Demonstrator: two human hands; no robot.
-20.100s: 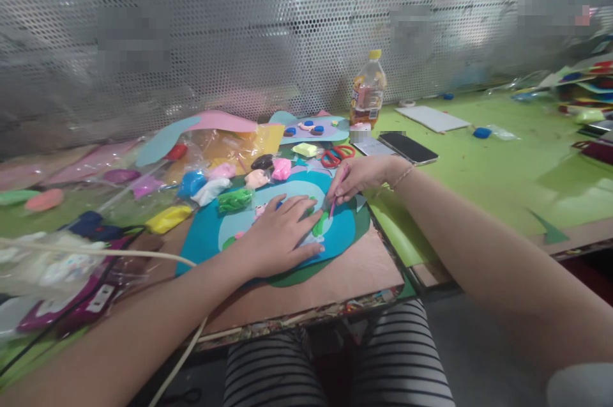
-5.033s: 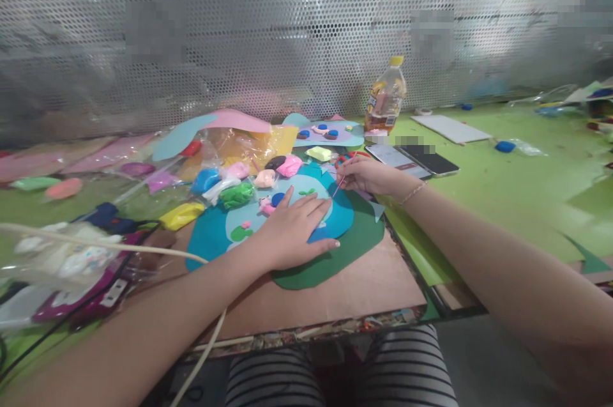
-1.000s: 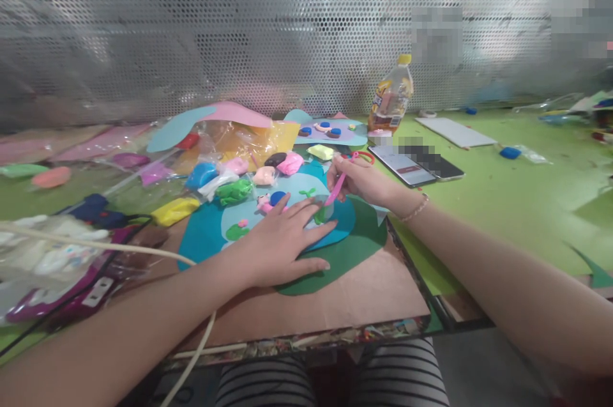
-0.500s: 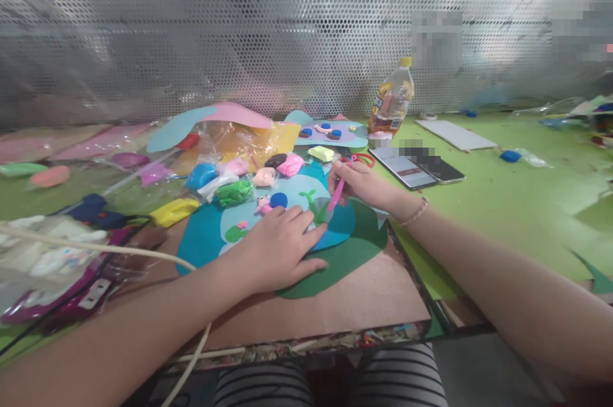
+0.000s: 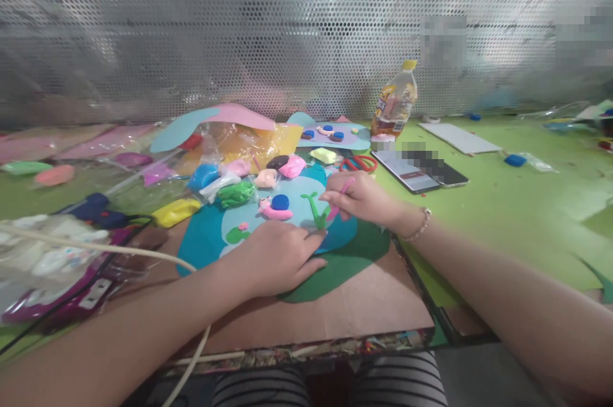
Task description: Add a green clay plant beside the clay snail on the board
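Observation:
My right hand [image 5: 357, 199] pinches a pink clay modelling tool [image 5: 345, 188]; its lower end is at a green clay plant [image 5: 316, 212] with forked stems. Flat on the layered blue and green paper [image 5: 349, 263] lies my left hand [image 5: 275, 260], thumb apart, fingertips close to the plant's base. Just beyond those fingers sits a clay snail with a pink body [image 5: 278, 213] and a blue shell [image 5: 280, 202]. To its left is a green clay lily pad [image 5: 236, 235] with a small pink flower [image 5: 243, 226].
Bagged clay, such as a green packet [image 5: 235, 193] and a yellow one [image 5: 176, 212], lies left and behind. Red scissors [image 5: 358, 164], phones [image 5: 407, 174] and a drink bottle [image 5: 395, 107] stand or lie to the right. A cream cable [image 5: 129, 252] crosses near my left forearm.
My left hand has drawn back a little, uncovering the snail's pink body. My right hand has shifted slightly down with the tool, and more of the green plant shows.

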